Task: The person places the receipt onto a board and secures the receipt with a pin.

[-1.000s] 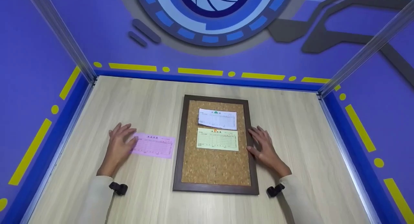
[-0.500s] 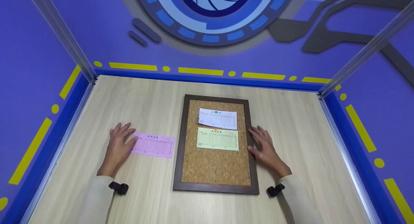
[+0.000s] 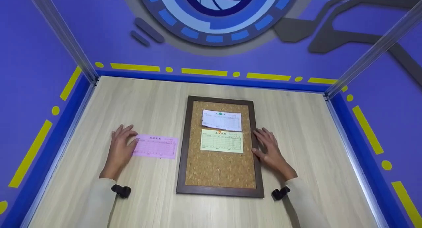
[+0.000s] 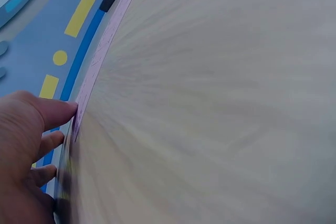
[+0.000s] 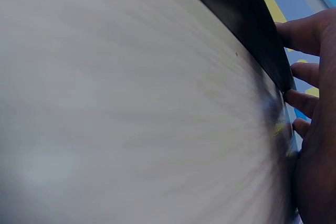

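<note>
In the head view, my left hand pinches the left edge of a pink printed slip on the table, left of the board. The left wrist view shows the thumb at the slip's near end; the index finger is hidden. A cork board with a dark brown frame lies in the middle. On its cork are a white slip with a green mark at its top and a pale green slip with an orange one. My right hand touches the frame's right side, fingers spread.
The wood-grain table extends around the board. Blue-purple walls with yellow dashes enclose its back and sides. A small dark speck shows just below the pink slip.
The pink slip has shifted slightly up and left in the head view, uncovering a dark speck below its lower edge. The right hand and the board stay put.
</note>
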### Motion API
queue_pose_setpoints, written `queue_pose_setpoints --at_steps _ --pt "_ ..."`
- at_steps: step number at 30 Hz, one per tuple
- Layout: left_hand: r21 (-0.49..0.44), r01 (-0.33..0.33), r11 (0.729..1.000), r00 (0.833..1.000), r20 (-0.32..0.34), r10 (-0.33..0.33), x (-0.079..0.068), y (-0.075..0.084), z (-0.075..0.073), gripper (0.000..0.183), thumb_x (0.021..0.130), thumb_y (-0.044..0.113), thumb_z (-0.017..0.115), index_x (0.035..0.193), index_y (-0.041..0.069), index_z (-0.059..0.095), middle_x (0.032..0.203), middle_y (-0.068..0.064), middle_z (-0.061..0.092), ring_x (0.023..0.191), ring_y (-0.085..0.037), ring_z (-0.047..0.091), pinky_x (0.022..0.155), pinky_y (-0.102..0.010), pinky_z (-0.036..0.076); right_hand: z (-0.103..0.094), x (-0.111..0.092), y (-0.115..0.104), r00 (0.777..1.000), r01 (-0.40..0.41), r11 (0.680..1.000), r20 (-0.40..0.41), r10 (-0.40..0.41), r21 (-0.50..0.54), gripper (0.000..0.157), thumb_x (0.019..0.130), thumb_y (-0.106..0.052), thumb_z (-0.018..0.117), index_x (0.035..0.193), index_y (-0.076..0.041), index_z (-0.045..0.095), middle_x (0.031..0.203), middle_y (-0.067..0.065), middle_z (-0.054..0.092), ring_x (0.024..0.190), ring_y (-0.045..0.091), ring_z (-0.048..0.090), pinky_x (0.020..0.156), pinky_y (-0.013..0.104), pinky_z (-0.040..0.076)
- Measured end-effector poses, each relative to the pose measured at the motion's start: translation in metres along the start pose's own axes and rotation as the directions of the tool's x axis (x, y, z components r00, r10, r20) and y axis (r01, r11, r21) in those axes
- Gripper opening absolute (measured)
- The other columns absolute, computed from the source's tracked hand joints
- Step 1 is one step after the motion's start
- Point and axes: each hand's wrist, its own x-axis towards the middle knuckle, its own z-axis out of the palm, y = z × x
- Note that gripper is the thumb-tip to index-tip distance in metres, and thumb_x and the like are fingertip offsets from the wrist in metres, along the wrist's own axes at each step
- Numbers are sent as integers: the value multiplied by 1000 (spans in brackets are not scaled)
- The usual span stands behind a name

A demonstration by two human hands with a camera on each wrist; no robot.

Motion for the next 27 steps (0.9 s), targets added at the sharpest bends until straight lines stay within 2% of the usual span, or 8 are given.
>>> queue_pose_setpoints --at_steps 7,12,16,19,23,25,27 --pt "-32 14 999 999 -40 -15 -1 1 0 12 98 -7 73 110 -9 72 158 -30 56 162 -51 27 135 -63 3 2 0 2 1000 9 1000 -4 -9 -4 72 98 -25 79 162 -3 53 170 24 44 162 52 24 129 74 3" --pt "-34 27 999 998 -52 -29 1 3 0 7 97 -8 73 103 -9 73 156 -29 57 161 -49 29 134 -62 15 1 1 2 999 32 999 -17 -32 3 72 97 -23 80 160 -1 54 169 26 45 161 55 26 129 75 4" --pt "-47 40 998 997 -62 -43 0 5 0 4 97 -8 73 100 -9 75 154 -28 58 162 -47 28 133 -61 21 0 1 1 999 43 999 -18 -43 6 72 96 -23 79 159 1 54 168 27 46 160 56 26 128 76 4" --pt "-70 40 997 995 -89 -46 -1 7 0 4 98 -8 73 100 -10 75 148 -28 63 160 -46 34 131 -60 27 0 2 1 999 36 999 -14 -36 8 72 96 -24 79 159 0 55 168 27 46 160 56 25 129 75 4" --pt "-90 35 995 988 -148 -49 -2 12 0 5 99 -7 74 103 -10 76 135 -26 70 144 -43 54 118 -56 45 1 2 1 1000 7 1000 -5 -7 5 72 97 -25 79 160 -1 54 169 26 45 162 54 24 130 74 2" --pt "-84 36 996 983 -176 -51 -2 15 -1 6 99 -7 74 105 -8 77 129 -25 71 132 -41 62 108 -50 52 1 2 2 1000 -7 1000 -3 7 1 72 97 -25 79 161 -2 54 169 25 45 162 53 24 130 74 1" --pt "-71 42 997 978 -199 -55 -2 17 -2 6 99 -5 75 105 -7 77 122 -24 72 119 -38 67 98 -39 54 2 2 2 1000 -11 1000 -2 11 -1 72 97 -26 79 161 -2 54 169 25 45 163 52 23 130 74 1"
